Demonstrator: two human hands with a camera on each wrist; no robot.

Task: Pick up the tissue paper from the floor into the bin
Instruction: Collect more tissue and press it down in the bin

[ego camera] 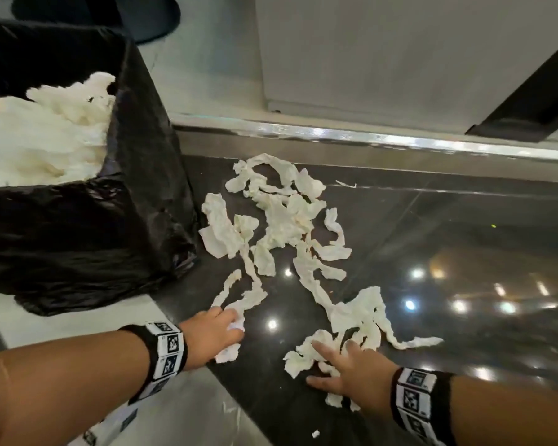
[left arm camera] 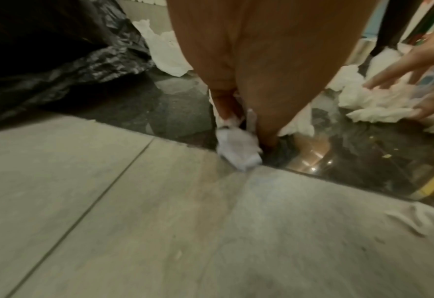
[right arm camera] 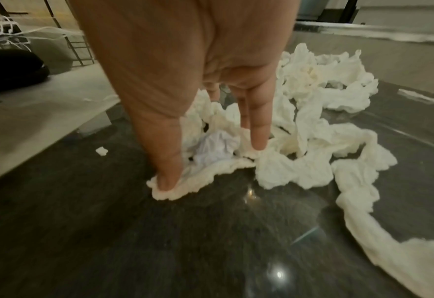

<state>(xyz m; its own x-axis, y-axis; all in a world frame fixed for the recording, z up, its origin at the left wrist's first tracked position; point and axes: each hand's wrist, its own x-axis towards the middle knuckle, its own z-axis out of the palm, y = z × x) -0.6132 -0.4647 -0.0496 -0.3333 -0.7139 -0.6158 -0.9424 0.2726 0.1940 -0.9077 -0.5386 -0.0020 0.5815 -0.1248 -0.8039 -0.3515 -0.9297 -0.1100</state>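
- No words, brand names, numbers or signs can be read in any of the three views.
- The only printed marks are black-and-white square code patterns on the left wristband (ego camera: 167, 347) and on the right wristband (ego camera: 416, 400), seen from the head camera; they are blocky tags and carry no letters or digits that can be made out.
- The wrist views are blurred, and no lettering shows in them.
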